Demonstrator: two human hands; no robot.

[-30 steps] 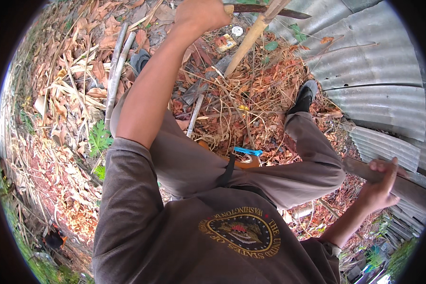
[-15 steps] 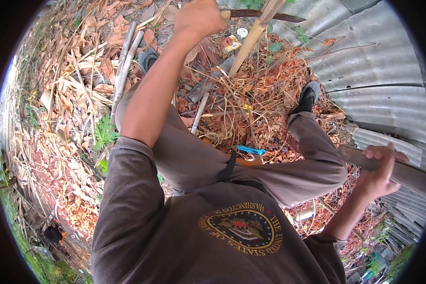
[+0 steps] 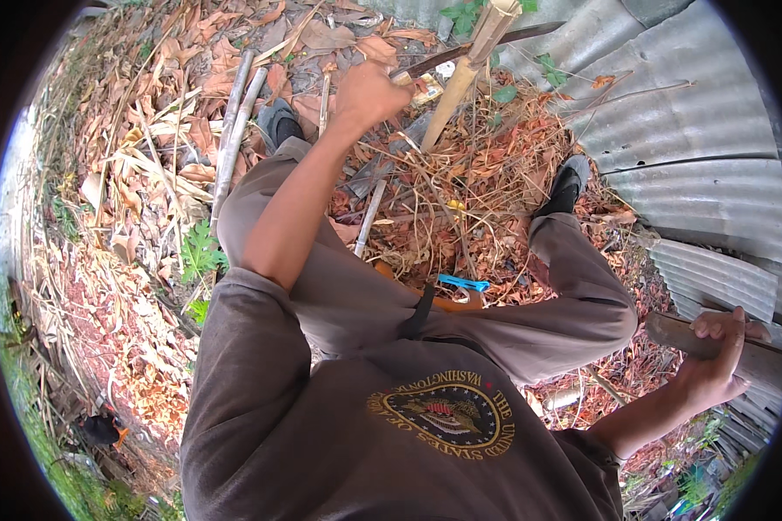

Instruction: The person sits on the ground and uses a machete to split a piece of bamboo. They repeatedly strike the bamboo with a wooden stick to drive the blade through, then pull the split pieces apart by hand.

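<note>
My left hand [image 3: 369, 95] is closed round the handle of a machete [image 3: 526, 33]. Its long dark blade slants up to the right and crosses an upright bamboo stake [image 3: 453, 97] close to the stake's top. Whether the blade sits in a split in the stake or passes behind it, I cannot tell. Out at the right, my right hand [image 3: 712, 354] grips a thick wooden club [image 3: 676, 333], its fingers wrapped over the wood. The club is held apart from the stake, beside my bent right knee.
Corrugated metal sheets [image 3: 682, 113] stand along the right side. Two pale poles [image 3: 235, 130] lie on dry leaves at the left, and a shorter stick [image 3: 369, 217] lies between my legs. Near my lap is a blue strip-like object [image 3: 463, 283]. Green leaves [image 3: 202, 252] grow at the left.
My left hand has come down and nearer with the machete handle, so the blade now tilts up to the right. My right hand has moved the club outward and lower.
</note>
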